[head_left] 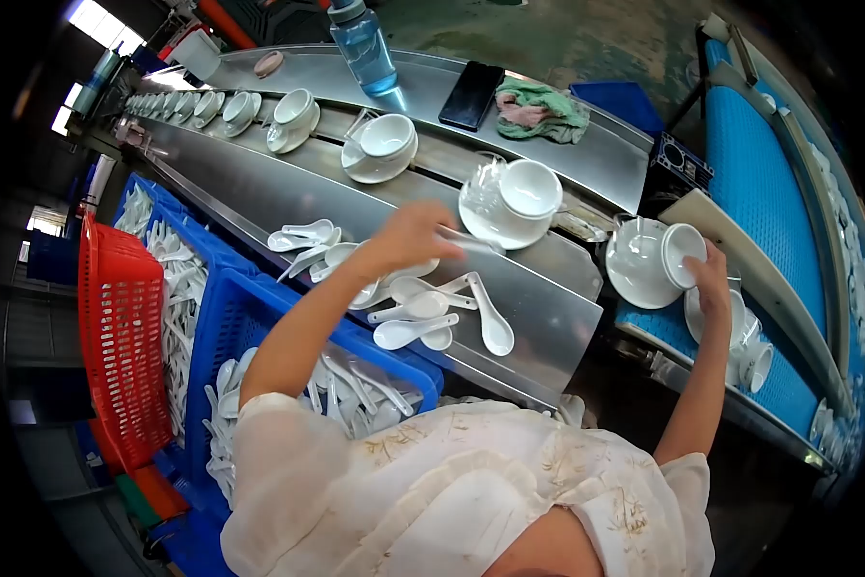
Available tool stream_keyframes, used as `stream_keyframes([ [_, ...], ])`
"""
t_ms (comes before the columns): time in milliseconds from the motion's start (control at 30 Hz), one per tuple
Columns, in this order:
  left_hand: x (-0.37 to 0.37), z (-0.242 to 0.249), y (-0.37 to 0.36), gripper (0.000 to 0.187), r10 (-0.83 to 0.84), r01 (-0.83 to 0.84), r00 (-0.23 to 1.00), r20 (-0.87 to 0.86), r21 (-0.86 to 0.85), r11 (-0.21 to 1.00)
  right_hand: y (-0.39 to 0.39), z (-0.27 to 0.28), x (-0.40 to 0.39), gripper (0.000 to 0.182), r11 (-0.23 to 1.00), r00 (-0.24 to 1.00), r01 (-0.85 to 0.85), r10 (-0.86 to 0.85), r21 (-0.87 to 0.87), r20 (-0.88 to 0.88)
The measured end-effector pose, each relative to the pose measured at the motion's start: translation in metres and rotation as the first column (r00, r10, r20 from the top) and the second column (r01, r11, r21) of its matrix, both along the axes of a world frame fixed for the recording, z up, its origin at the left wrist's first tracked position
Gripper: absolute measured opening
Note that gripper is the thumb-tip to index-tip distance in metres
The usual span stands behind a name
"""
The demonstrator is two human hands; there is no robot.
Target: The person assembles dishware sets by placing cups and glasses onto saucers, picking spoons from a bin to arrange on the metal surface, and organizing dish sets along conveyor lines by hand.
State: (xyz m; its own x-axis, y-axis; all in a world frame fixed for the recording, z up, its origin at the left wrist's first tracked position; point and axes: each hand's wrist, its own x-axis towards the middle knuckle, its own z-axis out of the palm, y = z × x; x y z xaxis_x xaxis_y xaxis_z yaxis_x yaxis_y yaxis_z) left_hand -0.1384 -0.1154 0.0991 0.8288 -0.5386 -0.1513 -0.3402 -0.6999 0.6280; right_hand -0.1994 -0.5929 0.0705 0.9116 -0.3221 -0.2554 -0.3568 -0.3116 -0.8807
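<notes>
Steel conveyor counter (pixel 288 192), dark floor (pixel 567 38), bright windows (pixel 96 19)

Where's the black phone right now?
In the head view the black phone lies flat on the far metal counter, upper middle of the picture, between the blue water bottle and the crumpled green cloth.

white glazed ceramic spoons (pixel 423 317) | blue plastic crate (pixel 250 317) w/ more | red mesh plastic basket (pixel 120 346) | blue ribbed conveyor belt (pixel 759 183) | green-pink rag (pixel 543 111)
</notes>
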Motion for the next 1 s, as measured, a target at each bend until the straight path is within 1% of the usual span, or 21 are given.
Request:
stream_keyframes([
  [100, 0.011, 0.004, 0.047, 0.027, 0.252, -0.246, 0.964, -0.088, 0.076, 0.966, 0.003, -0.033, -0.002, 0.043, 0.988, 0.991, 0.033, -0.052, 0.153, 0.123],
  [167, 0.012, 0.0, 0.067, 0.025, 0.32, -0.328, 0.939, -0.13, -0.046, 0.944, 0.031, -0.039, 0.003, 0.043, 0.957, 0.989, -0.001, -0.043, 0.289, 0.144],
  [300, 0.024, -0.022, 0.065, 0.027, 0.37, -0.378, 0.919, -0.137, -0.041, 0.925, 0.093, -0.066, 0.035, 0.043, 0.958, 0.992, -0.035, -0.002, 0.284, 0.128],
  [367, 0.029, -0.027, 0.05, 0.026, 0.355, -0.354, 0.919, -0.171, 0.034, 0.934, 0.118, -0.062, 0.044, 0.039, 0.997, 0.986, -0.049, 0.038, 0.066, 0.164],
  [433, 0.04, -0.037, 0.036, 0.025, 0.303, -0.299, 0.946, -0.118, 0.049, 0.953, 0.126, -0.046, 0.042, 0.037, 0.994, 0.968, -0.082, 0.096, -0.069, 0.234],
  [467, 0.043, -0.042, 0.028, 0.024, 0.304, -0.302, 0.948, -0.097, 0.034, 0.953, 0.124, -0.022, 0.033, 0.035, 0.981, 0.982, -0.105, 0.127, -0.162, 0.138],
  [500, 0.049, -0.047, 0.024, 0.024, 0.309, -0.308, 0.948, -0.073, 0.018, 0.951, 0.12, -0.011, 0.024, 0.033, 0.958, 0.959, -0.015, 0.095, -0.286, 0.269],
  [567, 0.061, -0.064, 0.025, 0.027, 0.287, -0.287, 0.957, -0.034, -0.006, 0.958, 0.102, 0.014, -0.008, 0.028, 0.826, 0.863, 0.256, 0.04, -0.503, 0.504],
  [600, 0.065, -0.067, 0.024, 0.029, 0.295, -0.295, 0.955, -0.021, -0.013, 0.955, 0.077, 0.015, -0.025, 0.027, 0.709, 0.85, 0.349, 0.036, -0.612, 0.526],
  [633, 0.07, -0.073, 0.02, 0.031, 0.292, -0.292, 0.956, -0.013, -0.025, 0.956, 0.063, 0.029, -0.045, 0.025, 0.498, 0.835, 0.464, 0.031, -0.732, 0.55],
  [667, 0.076, -0.088, 0.027, 0.037, 0.297, -0.303, 0.942, 0.153, 0.015, 0.953, 0.05, 0.035, -0.065, 0.023, 0.346, 0.858, 0.494, -0.046, -0.797, 0.512],
  [700, 0.071, -0.073, 0.017, 0.029, 0.276, -0.3, 0.922, 0.27, 0.051, 0.952, 0.039, 0.037, -0.083, 0.026, 0.258, 0.89, 0.455, -0.115, -0.852, 0.44],
  [733, 0.061, -0.057, 0.004, 0.024, 0.177, -0.226, 0.845, 0.505, 0.038, 0.973, 0.033, 0.031, -0.097, 0.029, 0.269, 0.894, 0.446, -0.177, -0.854, 0.411],
  [767, 0.054, -0.044, -0.008, 0.02, 0.086, -0.157, 0.699, 0.71, 0.035, 0.987, 0.029, 0.022, -0.108, 0.032, 0.284, 0.894, 0.439, -0.234, -0.853, 0.382],
  [800, 0.05, -0.034, -0.028, 0.018, 0.047, -0.046, 0.787, 0.616, -0.018, 0.999, 0.032, 0.019, -0.113, 0.037, 0.362, 0.9, 0.417, -0.293, -0.834, 0.323],
  [833, 0.04, -0.026, -0.052, 0.016, -0.003, 0.051, 0.857, 0.515, -0.079, 0.996, 0.039, 0.021, -0.113, 0.041, 0.486, 0.907, 0.366, -0.376, -0.794, 0.188],
  [867, 0.028, -0.021, -0.075, 0.015, -0.06, 0.131, 0.91, 0.409, -0.148, 0.98, 0.041, 0.022, -0.11, 0.043, 0.628, 0.892, 0.367, -0.446, -0.686, 0.07],
  [900, 0.019, -0.028, -0.093, 0.016, -0.246, 0.327, 0.895, 0.371, -0.172, 0.929, 0.04, 0.02, -0.104, 0.044, 0.747, 0.874, 0.381, -0.482, -0.545, -0.051],
  [933, 0.011, -0.037, -0.112, 0.018, -0.424, 0.505, 0.839, 0.341, -0.198, 0.84, 0.038, 0.013, -0.098, 0.046, 0.768, 0.888, 0.379, -0.459, -0.516, -0.03],
  [967, -0.001, -0.037, -0.13, 0.021, -0.58, 0.617, 0.773, 0.255, -0.096, 0.781, 0.036, 0.002, -0.093, 0.048, 0.79, 0.901, 0.375, -0.435, -0.486, -0.012],
  [1000, -0.012, -0.041, -0.146, 0.032, -0.64, 0.669, 0.709, 0.294, 0.005, 0.743, 0.035, -0.002, -0.089, 0.05, 0.81, 0.912, 0.369, -0.411, -0.455, 0.007],
])
